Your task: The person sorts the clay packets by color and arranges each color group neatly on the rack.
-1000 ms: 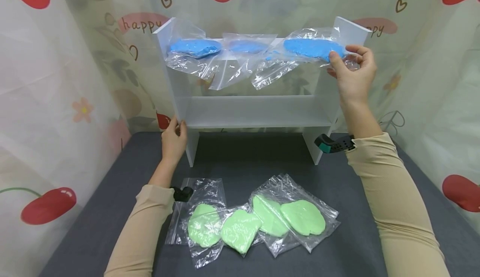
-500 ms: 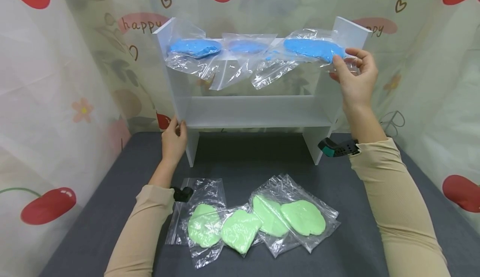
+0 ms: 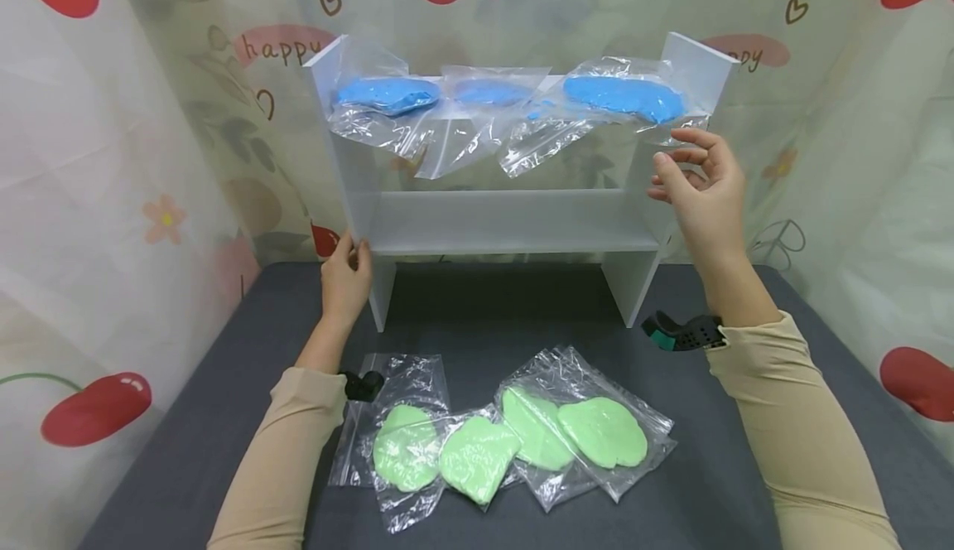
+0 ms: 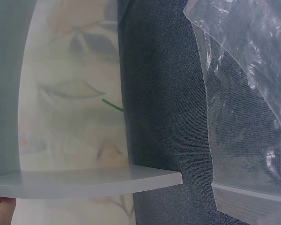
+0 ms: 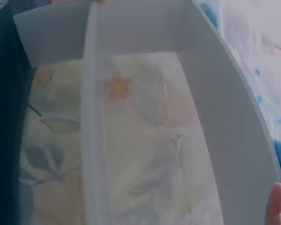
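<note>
A white two-tier shelf (image 3: 514,220) stands at the back of the table. My left hand (image 3: 346,283) grips the front edge of its left side panel, level with the lower board; in the left wrist view only fingertips (image 4: 2,212) show. Just below the top board's right end, my right hand (image 3: 706,194) hovers with loosely bent fingers and holds nothing. Above it lies a clear zip bag with a flattened blue clay-like lump (image 3: 622,97). Further left on the top board are a blue lump (image 3: 387,95) and a paler one (image 3: 489,92), each bagged, their bags hanging over the edge.
On the dark table (image 3: 224,451) in front lie several clear zip bags with flat light-green lumps (image 3: 602,431), partly overlapping. Cloth with cherry prints (image 3: 97,409) hangs behind and at both sides. A thin cord (image 3: 781,239) shows behind the shelf at right.
My right hand has let go of the right blue lump's bag and moved down and slightly right. The bag stays on the top board. My left hand has not moved.
</note>
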Motion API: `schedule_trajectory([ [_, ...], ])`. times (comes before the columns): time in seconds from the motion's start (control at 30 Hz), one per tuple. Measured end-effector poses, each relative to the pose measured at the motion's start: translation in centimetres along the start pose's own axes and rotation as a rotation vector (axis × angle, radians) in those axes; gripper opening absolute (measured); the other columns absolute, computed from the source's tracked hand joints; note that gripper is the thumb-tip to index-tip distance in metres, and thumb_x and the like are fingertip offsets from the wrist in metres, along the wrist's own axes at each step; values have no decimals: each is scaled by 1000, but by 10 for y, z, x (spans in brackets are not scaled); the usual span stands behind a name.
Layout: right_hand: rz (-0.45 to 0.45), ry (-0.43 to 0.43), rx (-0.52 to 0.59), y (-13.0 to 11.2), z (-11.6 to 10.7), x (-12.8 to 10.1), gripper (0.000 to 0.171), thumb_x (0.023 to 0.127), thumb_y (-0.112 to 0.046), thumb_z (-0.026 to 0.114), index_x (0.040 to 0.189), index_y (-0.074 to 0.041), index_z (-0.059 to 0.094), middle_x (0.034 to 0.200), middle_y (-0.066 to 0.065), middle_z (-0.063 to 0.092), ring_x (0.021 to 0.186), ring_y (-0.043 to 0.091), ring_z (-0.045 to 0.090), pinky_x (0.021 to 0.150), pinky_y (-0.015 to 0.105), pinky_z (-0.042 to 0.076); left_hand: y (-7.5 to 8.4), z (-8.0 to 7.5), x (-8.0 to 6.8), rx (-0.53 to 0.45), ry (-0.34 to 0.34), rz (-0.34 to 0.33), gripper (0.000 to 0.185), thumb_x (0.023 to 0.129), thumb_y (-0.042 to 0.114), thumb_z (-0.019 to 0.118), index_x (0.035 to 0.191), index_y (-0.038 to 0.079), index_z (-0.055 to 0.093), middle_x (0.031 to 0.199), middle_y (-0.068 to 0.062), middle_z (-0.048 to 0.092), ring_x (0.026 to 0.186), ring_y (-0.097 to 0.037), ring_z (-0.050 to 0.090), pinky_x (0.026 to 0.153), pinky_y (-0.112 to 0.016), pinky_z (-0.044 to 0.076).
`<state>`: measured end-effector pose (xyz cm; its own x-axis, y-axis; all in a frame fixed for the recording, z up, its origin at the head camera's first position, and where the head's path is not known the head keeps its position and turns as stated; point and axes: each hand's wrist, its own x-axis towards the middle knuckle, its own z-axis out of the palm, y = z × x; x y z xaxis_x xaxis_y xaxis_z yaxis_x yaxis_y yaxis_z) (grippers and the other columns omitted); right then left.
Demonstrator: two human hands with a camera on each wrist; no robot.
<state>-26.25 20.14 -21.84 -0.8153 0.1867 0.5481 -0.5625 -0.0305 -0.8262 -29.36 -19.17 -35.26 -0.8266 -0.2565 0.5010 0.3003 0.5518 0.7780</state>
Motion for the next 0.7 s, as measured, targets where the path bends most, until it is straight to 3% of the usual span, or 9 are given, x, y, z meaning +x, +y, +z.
schedule_trajectory([
  [0.43, -81, -274, -186, 19, 2, -40, 28, 88, -2, 60, 112, -15, 61, 90, -5, 56, 70, 6, 60, 65, 15, 53, -2, 1, 1, 8, -2, -9, 38, 98, 22, 42, 133, 9, 50, 131, -15, 57, 112, -35, 61, 80, -51, 53],
  [0.7, -53, -487, -364, 39, 4, -60, 29, 91, -6, 56, 120, 0, 55, 90, -10, 58, 75, 3, 61, 69, 18, 53, -2, 1, 1, 13, -7, -4, 39, 99, 22, 42, 134, 8, 49, 131, -16, 57, 112, -36, 61, 79, -52, 53],
])
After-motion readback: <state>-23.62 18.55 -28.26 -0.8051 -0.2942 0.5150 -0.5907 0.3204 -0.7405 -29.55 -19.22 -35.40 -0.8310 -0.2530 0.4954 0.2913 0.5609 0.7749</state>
